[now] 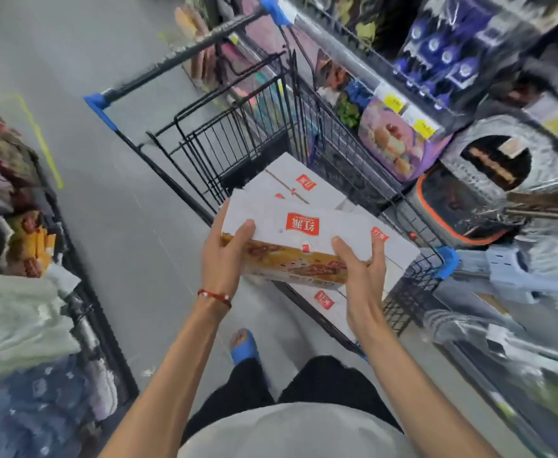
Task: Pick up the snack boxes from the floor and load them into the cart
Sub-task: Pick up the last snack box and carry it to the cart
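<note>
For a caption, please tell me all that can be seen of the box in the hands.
The box is flat white cardboard with red logos on top and a brown-orange food picture along its near side. It is tilted, held above the cart; the left hand and right hand grip its ends.

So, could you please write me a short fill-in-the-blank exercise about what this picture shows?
1. The left hand and right hand grip one snack box, whose logo is ____.
2. More white boxes already lie inside the black wire ____.
3. The bracelet sits on the ____ wrist.
4. The sandal is ____.

Missing words: red; cart; left; blue.
</note>
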`<control>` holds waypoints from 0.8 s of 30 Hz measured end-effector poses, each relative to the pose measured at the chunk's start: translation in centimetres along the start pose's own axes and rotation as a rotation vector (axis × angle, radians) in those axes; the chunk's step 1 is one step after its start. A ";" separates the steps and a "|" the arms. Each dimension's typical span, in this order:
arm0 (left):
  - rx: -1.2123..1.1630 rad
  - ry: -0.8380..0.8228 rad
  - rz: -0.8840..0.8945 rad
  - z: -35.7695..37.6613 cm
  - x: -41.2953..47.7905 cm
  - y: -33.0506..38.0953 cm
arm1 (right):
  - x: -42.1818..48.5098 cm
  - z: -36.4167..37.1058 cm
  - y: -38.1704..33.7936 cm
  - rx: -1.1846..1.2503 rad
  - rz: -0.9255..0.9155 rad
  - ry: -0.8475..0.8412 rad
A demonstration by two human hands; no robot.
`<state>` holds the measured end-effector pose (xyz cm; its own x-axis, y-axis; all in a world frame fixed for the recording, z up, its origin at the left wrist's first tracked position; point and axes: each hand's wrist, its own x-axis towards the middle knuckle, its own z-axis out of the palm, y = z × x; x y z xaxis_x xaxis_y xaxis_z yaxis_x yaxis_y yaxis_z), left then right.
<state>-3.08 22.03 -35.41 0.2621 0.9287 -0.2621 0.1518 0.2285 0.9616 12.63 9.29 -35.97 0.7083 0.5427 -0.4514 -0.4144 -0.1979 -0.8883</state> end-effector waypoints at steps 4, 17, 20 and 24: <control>0.017 -0.125 0.024 -0.7 4.9 2.3 | 0.2 3.2 -0.6 0.030 -0.034 0.088; 0.160 -0.482 0.071 7.6 18.2 6.5 | 9.9 3.9 -4.0 0.136 -0.077 0.322; 0.163 -0.521 0.057 9.9 21.0 7.0 | 12.8 3.5 -4.2 0.184 -0.071 0.367; 0.202 -0.509 0.042 12.0 24.2 7.3 | 15.9 3.6 -5.0 0.172 -0.082 0.337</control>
<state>15.83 42.72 -35.69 0.6923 0.6660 -0.2777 0.2977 0.0870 0.9507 23.93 21.85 -38.41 0.8794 0.2468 -0.4071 -0.4180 -0.0091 -0.9084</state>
